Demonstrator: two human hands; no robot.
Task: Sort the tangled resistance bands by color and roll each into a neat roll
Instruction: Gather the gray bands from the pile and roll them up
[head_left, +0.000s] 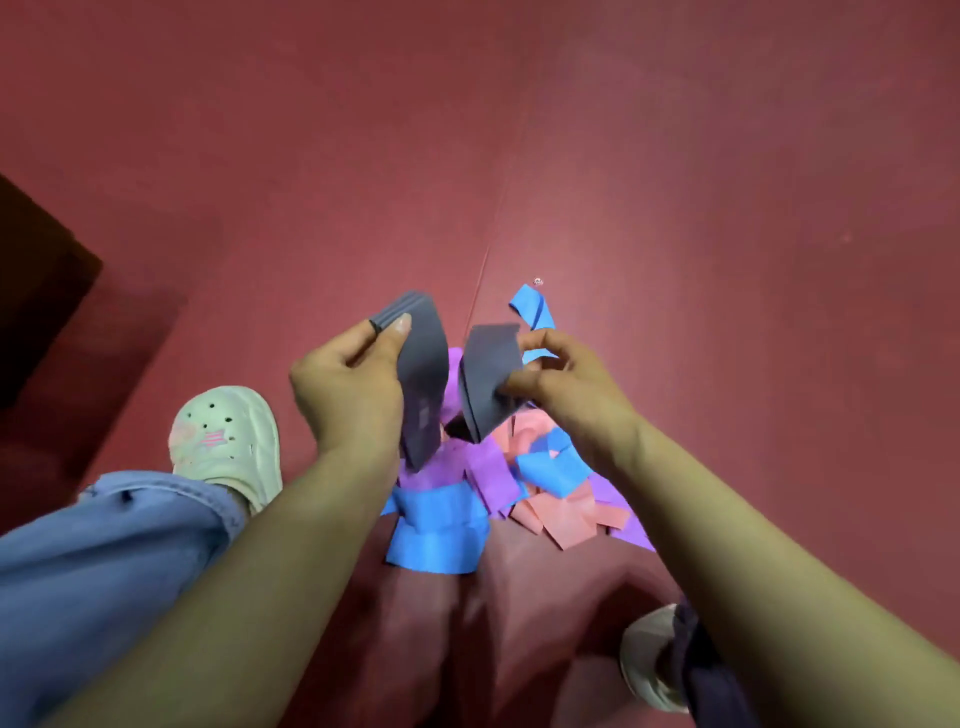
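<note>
The left hand (353, 384) grips a dark grey flat rubber band (423, 364) folded into a stack. Its thumb presses along the stack's upper edge, its fingers curl behind, and the stack hangs down past the wrist. Just beside it, the right hand (566, 379) pinches a second dark grey fold (488, 374) between thumb and curled fingers. The two folds stand close but apart at the top; whether they join lower down cannot be told.

Below both hands, on the floor, lies a tangled heap. A wide bright blue band (441, 535) lies under the left wrist, purple bands (491, 475) sit beneath the gap between the hands, and salmon-pink bands (569, 514) lie beside the right forearm. A loose blue strip (530, 306) curls just beyond the right hand's fingers. Everything rests on a dark red matte floor (675, 156).

Out past the left forearm are a pale green clog (228, 436) and a blue denim trouser leg (104, 545). Near the right elbow is a pale shoe (641, 660).
</note>
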